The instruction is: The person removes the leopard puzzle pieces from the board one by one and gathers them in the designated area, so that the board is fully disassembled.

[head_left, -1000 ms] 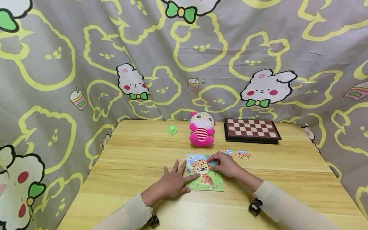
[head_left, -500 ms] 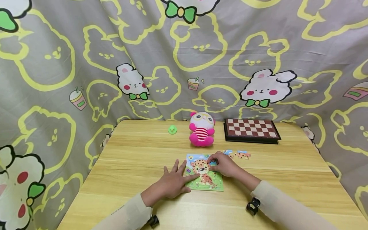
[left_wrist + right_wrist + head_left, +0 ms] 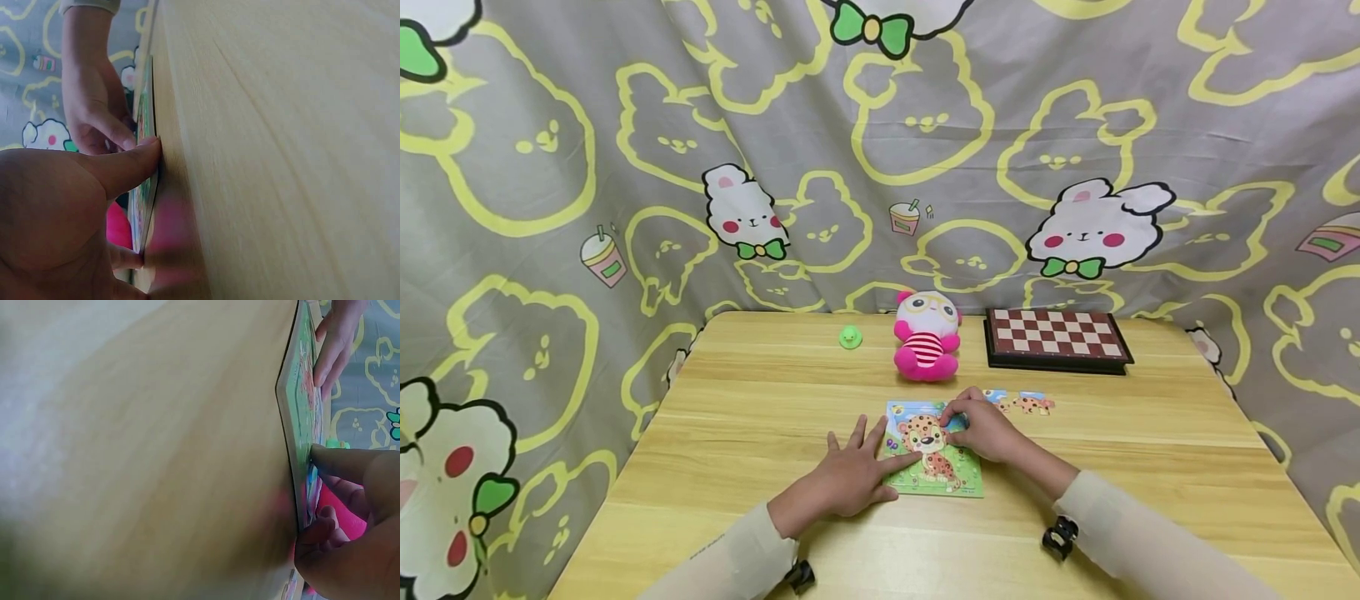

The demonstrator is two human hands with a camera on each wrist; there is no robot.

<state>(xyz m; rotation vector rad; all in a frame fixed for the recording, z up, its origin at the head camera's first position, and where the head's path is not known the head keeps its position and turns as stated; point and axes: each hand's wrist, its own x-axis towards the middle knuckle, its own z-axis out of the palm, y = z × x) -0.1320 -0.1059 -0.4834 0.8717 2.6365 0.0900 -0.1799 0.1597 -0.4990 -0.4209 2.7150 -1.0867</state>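
Note:
A square jigsaw puzzle (image 3: 934,479) with a cartoon leopard on a green and blue ground lies flat on the table. My left hand (image 3: 853,475) rests at its left side, fingers spread, with the index finger laid across the picture and the thumb at the near edge. Over the upper right part is my right hand (image 3: 987,427), its thumb and index finger pinching a puzzle piece against the board; the fingers mostly hide that piece. In the right wrist view the thumb (image 3: 322,456) presses on the puzzle's face and the other fingers curl at its edge.
Loose puzzle pieces (image 3: 1032,406) lie just beyond my right hand. Farther back stand a pink and white plush toy (image 3: 927,337), a small green duck (image 3: 850,337) and a checkered board box (image 3: 1058,342). A patterned curtain (image 3: 820,108) hangs behind the wooden table (image 3: 737,417).
Almost nothing differs: both hands keep their places on the puzzle. The right forearm has shifted very slightly to the left.

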